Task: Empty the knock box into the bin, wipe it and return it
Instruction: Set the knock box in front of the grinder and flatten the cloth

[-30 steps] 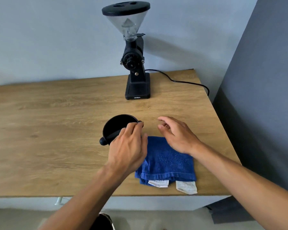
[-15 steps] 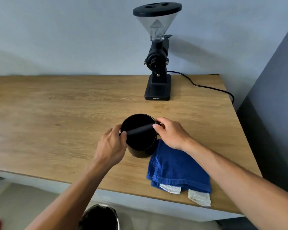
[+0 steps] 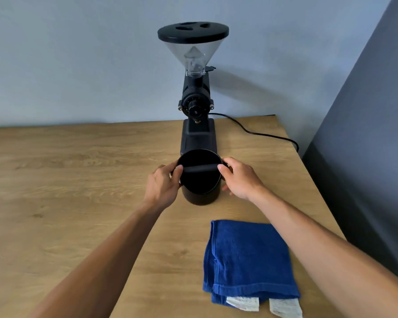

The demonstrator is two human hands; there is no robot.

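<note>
My left hand (image 3: 163, 187) grips the left side of the black knock box (image 3: 199, 180), fingers curled round the wall and the thumb hooked over the rim by the end of the bar (image 3: 200, 169) that crosses its mouth; the knock box stands upright on the wooden table (image 3: 67, 180), just in front of the base of the black coffee grinder (image 3: 197, 106), and its inside looks dark with nothing I can make out in it; my right hand (image 3: 238, 180) clasps the right side the same way, thumb over the rim at the other end of the bar; the grinder carries a clear funnel-shaped hopper under a black lid, and I can read no writing on it; its black cable (image 3: 262, 134) trails off to the right along the table; nearer me, apart from the knock box, lies a folded blue towel (image 3: 248, 260) with two white labels at its near edge, their print too small to read
</note>
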